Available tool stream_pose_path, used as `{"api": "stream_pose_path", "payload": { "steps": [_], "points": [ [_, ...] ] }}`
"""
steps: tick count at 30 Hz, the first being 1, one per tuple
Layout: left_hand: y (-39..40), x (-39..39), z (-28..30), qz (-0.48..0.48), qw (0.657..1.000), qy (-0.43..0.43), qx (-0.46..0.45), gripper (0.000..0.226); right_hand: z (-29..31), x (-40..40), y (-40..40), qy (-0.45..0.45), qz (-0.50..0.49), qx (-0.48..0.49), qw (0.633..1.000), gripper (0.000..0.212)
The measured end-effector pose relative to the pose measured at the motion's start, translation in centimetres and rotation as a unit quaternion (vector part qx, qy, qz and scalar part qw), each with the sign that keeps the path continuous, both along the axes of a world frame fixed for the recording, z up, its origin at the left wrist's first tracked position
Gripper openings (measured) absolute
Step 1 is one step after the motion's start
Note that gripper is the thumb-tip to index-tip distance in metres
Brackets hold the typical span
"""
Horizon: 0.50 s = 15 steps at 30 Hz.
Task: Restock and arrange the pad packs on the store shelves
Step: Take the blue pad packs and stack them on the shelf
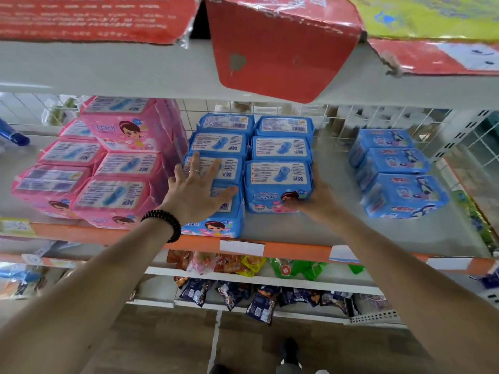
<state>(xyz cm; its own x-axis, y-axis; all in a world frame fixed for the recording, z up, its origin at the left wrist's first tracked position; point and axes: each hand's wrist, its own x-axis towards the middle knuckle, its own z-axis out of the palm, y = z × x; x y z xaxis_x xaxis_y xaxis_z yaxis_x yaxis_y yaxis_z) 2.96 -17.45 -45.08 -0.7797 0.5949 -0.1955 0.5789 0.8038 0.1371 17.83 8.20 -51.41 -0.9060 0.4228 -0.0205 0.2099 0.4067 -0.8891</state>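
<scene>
Front and centre, the blue pad pack (pixel 278 184) sits at the head of the right-hand blue row on the middle shelf (pixel 351 238), set back from the orange lip, and the right hand (pixel 314 199) has it by the right side, thumb hooked under the front face, fingers out of sight behind it, so a grasp by the look of it. Beside it the left blue row (pixel 216 168) runs further forward, its front pack nearly at the edge, and the left hand (pixel 198 188) lies flat on top of that row, fingers spread and straight, pressing rather than gripping. To the left the pink packs (pixel 108 168) are stacked in a loose heap, touching the blue row; well apart on the right stands a separate column of lighter blue packs (pixel 397 174). The risk here looks like the uneven fronts: a shove on one row could drag its neighbour askew, and a push against the pink heap might topple its tilted top pack. Overhead a torn red carton (pixel 280 47) juts past the upper shelf, close enough to snag a raised arm
</scene>
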Motion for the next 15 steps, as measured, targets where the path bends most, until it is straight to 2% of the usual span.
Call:
{"api": "stream_pose_path", "payload": {
  "steps": [5, 8, 12, 15],
  "points": [
    [0.0, 0.0, -0.2, -0.005, 1.000, 0.014, -0.001, 0.086, 0.0, -0.3, -0.2, 0.000, -0.003, -0.030, 1.000, 0.086],
    [-0.2, 0.0, -0.2, -0.006, 1.000, 0.022, 0.005, 0.085, 0.2, 0.1, -0.2, 0.015, -0.006, -0.014, 1.000, 0.103],
    [-0.3, 0.1, -0.1, -0.002, 1.000, 0.026, 0.011, 0.085, 0.9, 0.8, -0.2, 0.068, 0.005, 0.113, 0.991, 0.125],
    [-0.3, 0.2, -0.2, -0.005, 0.999, 0.032, 0.013, 0.084, 2.3, 1.0, -1.3, 0.035, 0.001, 0.275, 0.961, 0.126]
  ]
}}
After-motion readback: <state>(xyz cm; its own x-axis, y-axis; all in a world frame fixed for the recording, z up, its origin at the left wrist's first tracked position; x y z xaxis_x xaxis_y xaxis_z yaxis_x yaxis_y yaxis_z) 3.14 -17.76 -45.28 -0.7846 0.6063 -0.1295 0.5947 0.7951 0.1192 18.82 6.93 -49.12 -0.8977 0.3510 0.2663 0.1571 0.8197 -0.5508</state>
